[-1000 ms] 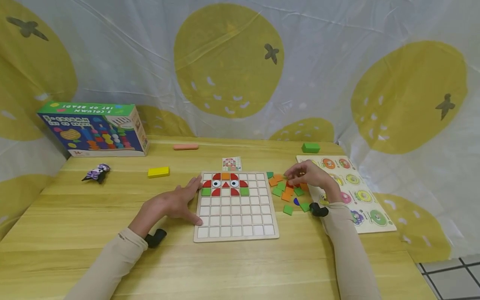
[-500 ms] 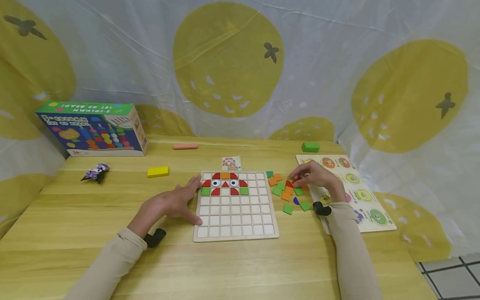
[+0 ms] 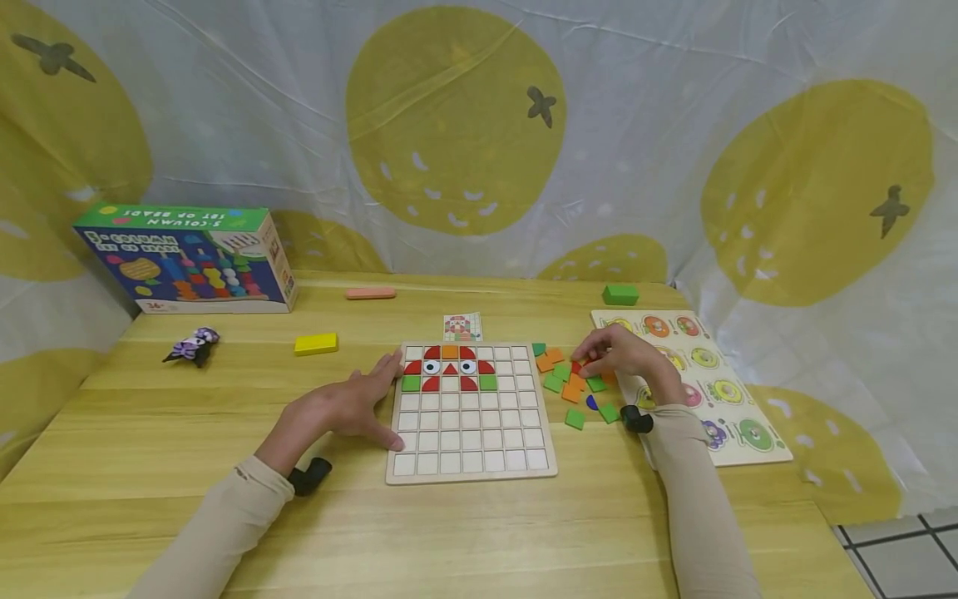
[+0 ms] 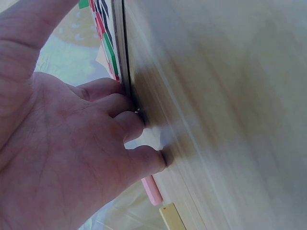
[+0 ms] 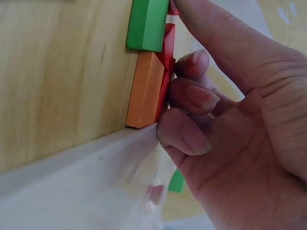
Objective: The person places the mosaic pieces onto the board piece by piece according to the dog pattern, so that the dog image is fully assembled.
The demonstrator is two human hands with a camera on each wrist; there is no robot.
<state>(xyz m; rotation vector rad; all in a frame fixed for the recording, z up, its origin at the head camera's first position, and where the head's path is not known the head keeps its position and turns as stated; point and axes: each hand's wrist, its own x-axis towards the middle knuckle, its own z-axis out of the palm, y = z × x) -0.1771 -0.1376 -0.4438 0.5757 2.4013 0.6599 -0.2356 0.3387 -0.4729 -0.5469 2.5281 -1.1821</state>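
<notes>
A wooden grid board (image 3: 471, 476) lies mid-table, its upper rows holding red, green and orange tiles and two eye tiles in a face-like pattern. My left hand (image 3: 352, 406) rests spread along the board's left edge, thumb near the lower corner. In the left wrist view its fingertips (image 4: 132, 125) touch or nearly touch the tabletop beside the edge. Over the loose tiles right of the board, my right hand (image 3: 630, 356) bends its fingers and pinches a red tile (image 5: 173, 8); the index fingertip is hidden. An orange tile (image 5: 144, 91) and a green tile (image 5: 147, 24) lie below.
A small pattern card (image 3: 462, 327) lies behind the board. A fruit puzzle board (image 3: 748, 449) lies at the right. Around the table are a green block (image 3: 620, 295), a yellow block (image 3: 316, 344), a pink stick (image 3: 370, 294), a small figure (image 3: 195, 346) and a bead-set box (image 3: 187, 266).
My right hand shifts slightly right over the tile pile, then back left, covering part of the red tiles. The left hand and the board stay in place.
</notes>
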